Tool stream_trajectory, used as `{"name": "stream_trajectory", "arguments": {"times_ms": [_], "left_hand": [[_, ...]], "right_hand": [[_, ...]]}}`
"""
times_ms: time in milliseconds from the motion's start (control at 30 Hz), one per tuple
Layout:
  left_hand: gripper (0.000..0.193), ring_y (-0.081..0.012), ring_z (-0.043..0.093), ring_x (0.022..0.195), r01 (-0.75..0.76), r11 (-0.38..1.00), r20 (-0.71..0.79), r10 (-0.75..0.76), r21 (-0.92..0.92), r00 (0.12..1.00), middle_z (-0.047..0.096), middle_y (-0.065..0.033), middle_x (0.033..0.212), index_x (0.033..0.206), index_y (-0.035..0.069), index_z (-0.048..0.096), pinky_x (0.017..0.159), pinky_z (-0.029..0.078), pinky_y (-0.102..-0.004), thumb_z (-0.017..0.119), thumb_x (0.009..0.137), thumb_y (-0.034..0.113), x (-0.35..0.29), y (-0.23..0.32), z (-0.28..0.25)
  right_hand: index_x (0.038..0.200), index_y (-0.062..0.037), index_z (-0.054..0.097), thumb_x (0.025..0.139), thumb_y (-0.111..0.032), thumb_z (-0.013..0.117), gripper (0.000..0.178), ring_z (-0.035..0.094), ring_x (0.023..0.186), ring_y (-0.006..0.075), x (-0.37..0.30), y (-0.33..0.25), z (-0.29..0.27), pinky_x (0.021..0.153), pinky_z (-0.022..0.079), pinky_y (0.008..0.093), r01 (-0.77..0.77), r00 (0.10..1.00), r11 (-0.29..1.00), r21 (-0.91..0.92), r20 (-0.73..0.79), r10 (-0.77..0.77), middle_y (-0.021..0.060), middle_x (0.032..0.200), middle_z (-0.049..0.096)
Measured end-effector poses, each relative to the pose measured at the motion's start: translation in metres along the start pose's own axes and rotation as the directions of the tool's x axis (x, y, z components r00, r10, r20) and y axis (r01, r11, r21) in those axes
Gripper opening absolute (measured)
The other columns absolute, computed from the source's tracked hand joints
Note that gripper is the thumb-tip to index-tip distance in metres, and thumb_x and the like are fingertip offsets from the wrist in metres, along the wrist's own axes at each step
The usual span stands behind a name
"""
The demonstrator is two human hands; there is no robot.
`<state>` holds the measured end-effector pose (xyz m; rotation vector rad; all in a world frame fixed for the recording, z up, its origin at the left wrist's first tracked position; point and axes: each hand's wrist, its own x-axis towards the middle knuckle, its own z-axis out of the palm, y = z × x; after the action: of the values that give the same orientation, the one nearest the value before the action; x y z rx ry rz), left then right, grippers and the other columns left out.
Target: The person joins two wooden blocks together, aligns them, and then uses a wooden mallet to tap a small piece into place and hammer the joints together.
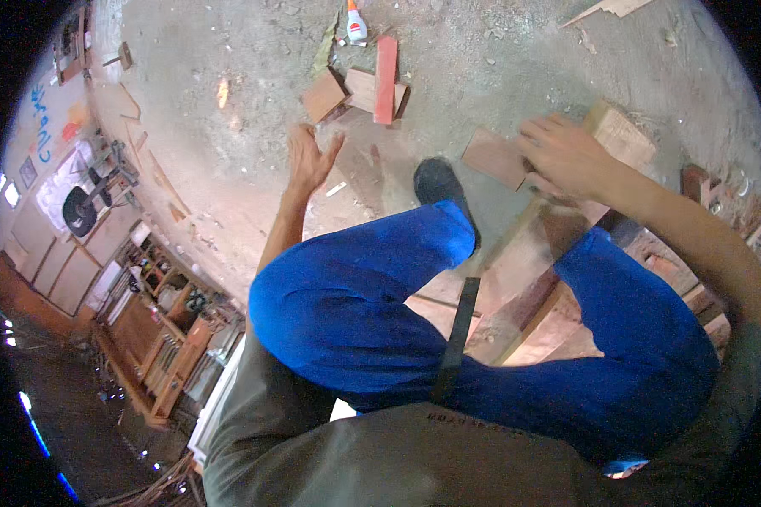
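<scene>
My right hand grips the edge of a flat, rectangular piece of wood, its fingers partly hidden by the hand itself. To the left, my left hand is empty, its thumb spread away from the fingers. Just beyond it on the floor lie a brown wooden block, a paler wooden piece and a reddish strip of wood resting across that piece. Behind them is a white glue bottle with an orange cap.
A long wooden beam runs between my legs, and a thick timber block sits beyond my right hand. A dark flat bar lies near my lap. Shelving with wood stands at the left.
</scene>
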<state>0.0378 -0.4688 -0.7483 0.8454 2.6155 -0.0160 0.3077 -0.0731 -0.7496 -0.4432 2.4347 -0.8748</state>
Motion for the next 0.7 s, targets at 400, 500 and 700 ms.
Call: {"name": "stream_trajectory", "arguments": {"times_ms": [400,500,700], "left_hand": [[0.092,-0.045,0.038,0.134,-0.481,0.855,-0.137,0.51,0.195,0.85,0.044,-0.0248,0.135,0.115,-0.002,0.047,0.105,0.035,-0.0603,0.097,0.051,0.041,0.095,-0.017,0.055],[0.091,-0.0438,0.051,0.118,-0.389,0.917,0.005,0.39,0.087,0.921,0.05,-0.0222,0.129,0.117,0.0,0.047,0.102,0.041,-0.0507,0.099,0.049,0.03,0.099,-0.019,0.027],[0.098,-0.0427,0.053,0.112,-0.481,0.877,-0.005,0.481,0.024,0.877,0.056,-0.0185,0.122,0.135,-0.001,0.043,0.098,0.044,-0.0479,0.096,0.055,0.022,0.086,0.023,0.051]], "right_hand": [[0.116,-0.0064,0.065,0.088,-0.02,0.063,0.031,0.06,0.106,0.0396,0.105,-0.069,0.105,0.078,0.052,0.0476,-0.539,0.823,0.821,-0.188,-0.325,0.466,0.0214,0.123,0.057],[0.128,-0.0001,0.051,0.072,-0.025,0.081,0.068,0.056,0.11,0.0384,0.096,-0.063,0.095,0.084,0.053,0.0478,-0.557,0.813,0.818,-0.147,-0.301,0.499,0.0236,0.121,0.054],[0.136,0.0003,0.047,0.07,-0.027,0.083,0.081,0.053,0.113,0.0408,0.034,-0.032,0.056,0.09,0.05,0.052,-0.615,0.748,0.788,0.01,-0.308,0.588,0.029,0.13,0.047]]}}
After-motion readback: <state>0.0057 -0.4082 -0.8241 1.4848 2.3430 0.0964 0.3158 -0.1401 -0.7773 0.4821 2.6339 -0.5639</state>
